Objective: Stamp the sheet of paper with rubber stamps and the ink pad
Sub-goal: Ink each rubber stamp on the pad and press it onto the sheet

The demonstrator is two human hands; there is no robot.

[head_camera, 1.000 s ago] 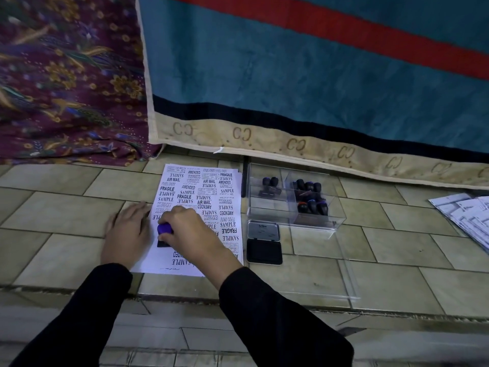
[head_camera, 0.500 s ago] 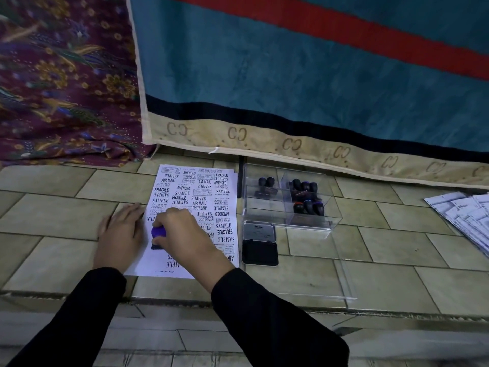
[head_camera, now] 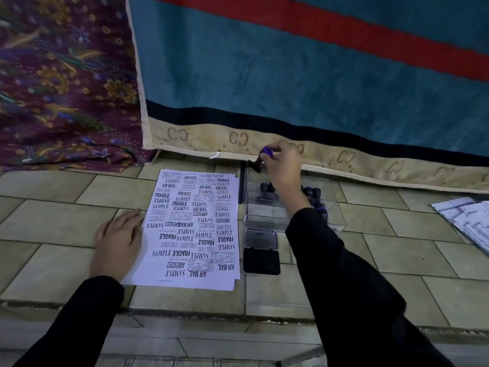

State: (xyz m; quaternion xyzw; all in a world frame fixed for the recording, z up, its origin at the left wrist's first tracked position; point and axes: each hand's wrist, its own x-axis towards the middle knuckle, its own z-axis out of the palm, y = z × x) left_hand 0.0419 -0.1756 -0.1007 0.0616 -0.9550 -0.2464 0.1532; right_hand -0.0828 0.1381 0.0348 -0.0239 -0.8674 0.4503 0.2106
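Right hand [head_camera: 281,165] has left the sheet of paper [head_camera: 195,229], where it pressed the stamp [head_camera: 260,160] a second ago, and is now raised over the back-left corner of the clear box [head_camera: 264,213]. Fingers curled, pinching the stamp at the tips. Stamp sticks out to the left of the fingers, tilted, purple knob up, black base down-left, clear of the box and paper.

Sheet lies flat on the tiled floor [head_camera: 53,221], crowded with black prints: SAMPLE, FRAGILE, AIR MAIL, AMENDED, FAX OUT. Left hand [head_camera: 119,239] unchanged, flat on the tiles at the sheet's left edge, fingers straight and close together, its right side on the paper's margin.

Ink pad [head_camera: 261,260] is open, just right of the sheet's lower corner, its lid [head_camera: 260,238] folded back toward the box. More stamps [head_camera: 267,189] stand inside the box, partly hidden by the right forearm. Stack of printed sheets [head_camera: 465,221] lies far right. Teal cloth [head_camera: 291,75] and floral cloth [head_camera: 66,88] hang behind.
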